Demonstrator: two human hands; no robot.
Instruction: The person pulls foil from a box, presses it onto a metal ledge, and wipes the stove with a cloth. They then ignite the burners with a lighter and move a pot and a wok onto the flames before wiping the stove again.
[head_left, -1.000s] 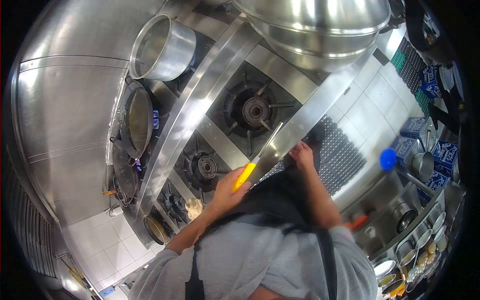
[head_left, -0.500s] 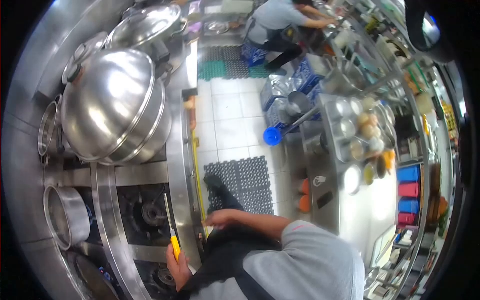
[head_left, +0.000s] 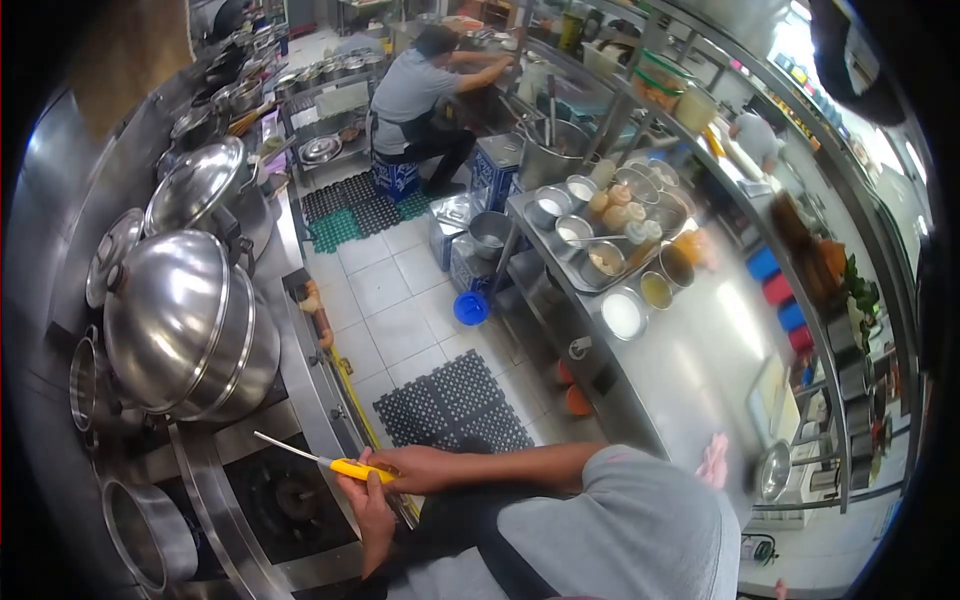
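Note:
A yellow-handled gas lighter (head_left: 360,470) with a long thin metal tube lies across the front edge of the stove, as seen from above. My left hand (head_left: 371,515) is closed around the handle from below. My right hand (head_left: 420,468) is at the rear end of the same handle, its fingers closed against it and partly hidden. The tube points left over a black gas burner (head_left: 290,495), and no flame shows there. A metal pot (head_left: 150,535) stands left of that burner.
A big domed steel steamer (head_left: 190,320) sits farther along the stove. A yellow pipe (head_left: 360,400) runs along the stove front. On the right, a steel counter (head_left: 690,370) bears bowls and bottles. A black mat (head_left: 455,400) covers the floor; a co-worker (head_left: 420,100) sits beyond.
My right hand has come from the stove front to the lighter in my left hand. The lighter has swung from pointing away to pointing left. The view has turned and tilted up.

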